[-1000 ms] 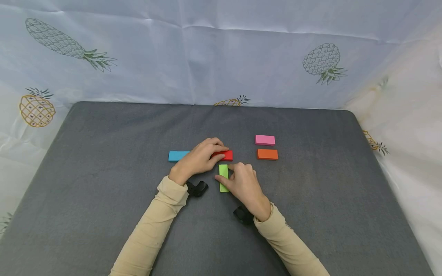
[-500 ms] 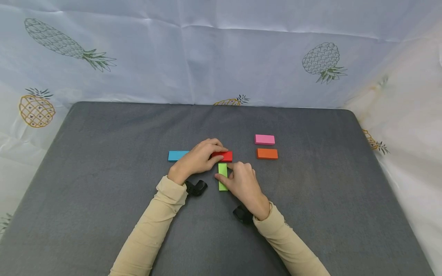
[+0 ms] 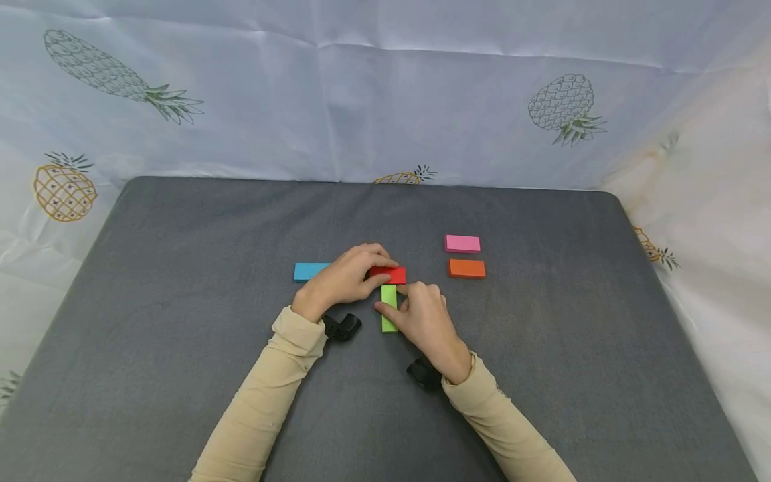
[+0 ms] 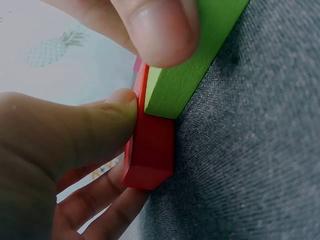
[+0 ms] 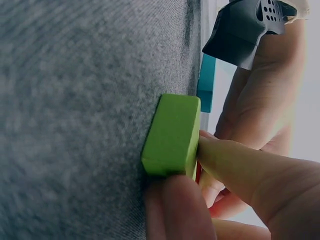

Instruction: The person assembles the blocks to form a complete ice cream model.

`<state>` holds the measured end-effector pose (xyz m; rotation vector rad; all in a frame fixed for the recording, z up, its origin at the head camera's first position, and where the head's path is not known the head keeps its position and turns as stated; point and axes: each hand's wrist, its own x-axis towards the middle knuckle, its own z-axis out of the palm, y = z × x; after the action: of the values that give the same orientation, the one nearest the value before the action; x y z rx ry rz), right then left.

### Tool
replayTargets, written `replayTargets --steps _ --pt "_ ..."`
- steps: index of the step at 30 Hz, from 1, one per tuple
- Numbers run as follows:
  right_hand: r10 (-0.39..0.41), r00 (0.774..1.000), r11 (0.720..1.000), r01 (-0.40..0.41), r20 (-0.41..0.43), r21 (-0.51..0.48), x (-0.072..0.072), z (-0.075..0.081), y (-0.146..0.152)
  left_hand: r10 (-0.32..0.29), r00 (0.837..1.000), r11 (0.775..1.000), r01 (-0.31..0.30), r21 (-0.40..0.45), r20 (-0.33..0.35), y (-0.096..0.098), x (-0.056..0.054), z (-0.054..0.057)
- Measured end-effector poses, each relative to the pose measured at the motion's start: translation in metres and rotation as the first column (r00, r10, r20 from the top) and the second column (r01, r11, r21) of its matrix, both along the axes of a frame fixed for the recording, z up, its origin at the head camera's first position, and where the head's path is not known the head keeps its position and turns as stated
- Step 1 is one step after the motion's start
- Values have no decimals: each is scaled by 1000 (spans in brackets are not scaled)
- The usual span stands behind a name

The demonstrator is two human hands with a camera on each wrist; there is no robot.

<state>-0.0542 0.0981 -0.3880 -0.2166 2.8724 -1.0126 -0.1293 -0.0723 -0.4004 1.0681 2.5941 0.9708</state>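
Observation:
On the grey cloth lies a red block, gripped by my left hand with the thumb on its near side and fingers on the far side. My right hand pinches a light green block between thumb and fingers. The green block points away from me, and its far end meets the near long side of the red one, as the left wrist view shows on the green block. Part of the red block is hidden under my left hand. Just left of that hand a blue block lies flat, partly covered.
To the right, a pink block lies behind an orange block, with a narrow gap between them. A grey cloth covers the table. Behind it hangs a pale curtain with pineapple prints.
The green block has slid slightly away from me, and the red block has come slightly nearer. The gap between them has closed. Both hands keep their grips.

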Motion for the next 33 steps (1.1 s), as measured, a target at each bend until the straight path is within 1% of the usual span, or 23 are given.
replayTargets --steps 8,17,21,24,27,29,31,33 --pt "-2 1000 1000 2 -16 -2 -1 0 0 -5 1000 1000 5 -12 8 -1 1 2" --pt "-11 1000 1000 11 -5 14 -2 -1 0 -8 1000 1000 8 -7 5 -1 0 2" --pt "-6 999 1000 7 -34 29 -1 1 2 -9 1000 1000 9 -5 11 -1 0 2" --pt "-10 997 1000 12 -83 24 -3 3 6 -8 1000 1000 9 -2 14 -1 -1 2" --pt "3 989 1000 -3 -151 0 -10 2 14 -9 1000 1000 9 5 18 -1 0 2" --pt "28 979 999 -35 -200 -30 -16 -4 21 -12 1000 1000 11 9 18 -1 0 2" --pt "57 973 992 -80 -223 -96 -23 -10 28 -15 1000 1000 15 12 18 -1 0 2" --pt "85 973 975 -126 -214 -182 -29 -17 34 -18 1000 1000 18 15 15 -1 0 1"
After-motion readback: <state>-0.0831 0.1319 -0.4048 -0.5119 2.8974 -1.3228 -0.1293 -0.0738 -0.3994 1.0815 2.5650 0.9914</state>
